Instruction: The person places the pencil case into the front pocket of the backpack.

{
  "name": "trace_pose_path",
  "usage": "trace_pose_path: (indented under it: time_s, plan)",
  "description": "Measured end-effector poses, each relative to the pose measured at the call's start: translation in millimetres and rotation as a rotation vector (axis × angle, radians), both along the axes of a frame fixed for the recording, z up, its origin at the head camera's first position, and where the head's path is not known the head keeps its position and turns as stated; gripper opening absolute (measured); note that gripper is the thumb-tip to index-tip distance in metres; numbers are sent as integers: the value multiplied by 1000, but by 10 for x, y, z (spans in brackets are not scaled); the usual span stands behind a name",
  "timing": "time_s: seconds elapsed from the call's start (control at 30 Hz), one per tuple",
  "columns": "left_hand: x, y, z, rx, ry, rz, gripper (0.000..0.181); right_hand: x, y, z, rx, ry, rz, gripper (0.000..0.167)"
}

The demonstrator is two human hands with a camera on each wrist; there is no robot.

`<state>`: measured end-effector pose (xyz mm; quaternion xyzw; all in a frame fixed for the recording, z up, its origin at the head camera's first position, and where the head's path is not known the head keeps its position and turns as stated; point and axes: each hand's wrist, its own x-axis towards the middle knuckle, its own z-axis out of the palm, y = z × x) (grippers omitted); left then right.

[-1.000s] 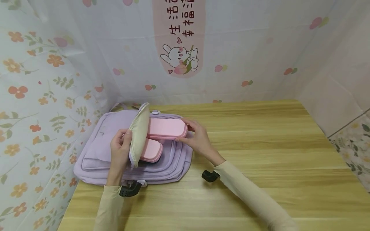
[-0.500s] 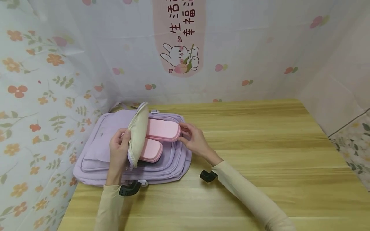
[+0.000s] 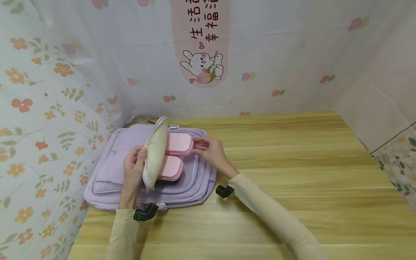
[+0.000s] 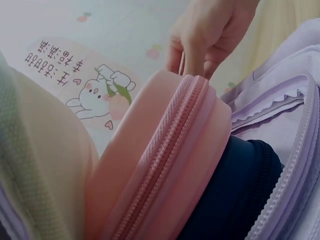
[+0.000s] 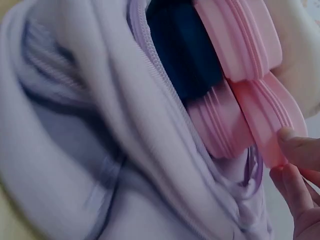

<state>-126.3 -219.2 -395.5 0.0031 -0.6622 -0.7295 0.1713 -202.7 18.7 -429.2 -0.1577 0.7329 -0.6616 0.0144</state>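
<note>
A lilac backpack (image 3: 113, 159) lies on the table with its front open. My left hand (image 3: 134, 166) grips the edge of its cream-lined flap (image 3: 156, 153) and lifts it. At the outer end of the upper pink zip case (image 3: 179, 143), my right hand (image 3: 212, 153) pinches that case with thumb and fingers. Its inner end is hidden behind the flap. A second pink zip case (image 3: 170, 168) sits beside it, nearer me. The right wrist view shows a dark blue case (image 5: 182, 55) and another pink case (image 5: 220, 120) deeper in the opening.
The wooden table (image 3: 292, 173) extends to the right of the backpack. A floral cloth (image 3: 48, 126) hangs along the left side, and a printed cloth (image 3: 276, 65) with a rabbit drawing hangs behind. Black wrist devices (image 3: 146, 212) are on both arms.
My right hand has moved left, pushing the upper pink case farther in under the flap, so less of it shows. The left hand keeps its hold on the flap almost unmoved.
</note>
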Motion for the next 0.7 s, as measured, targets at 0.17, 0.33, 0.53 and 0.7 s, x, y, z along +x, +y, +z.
trace_pose_path:
  time_s: [0.17, 0.33, 0.53, 0.7]
  plan:
    - [6, -4, 5, 9, -11, -11, 20, -73, -128, 5, 56, 21, 1, 36]
    - [3, -10, 7, 20, -16, -20, 19, -110, -204, 10, 73, 24, -9, 32]
    - [-8, -11, 7, 31, -7, -15, 19, -117, -253, 4, 67, 67, -7, 30]
    - [-9, 11, 1, -2, -24, -20, 20, -91, -218, -39, 84, 83, 23, 31]
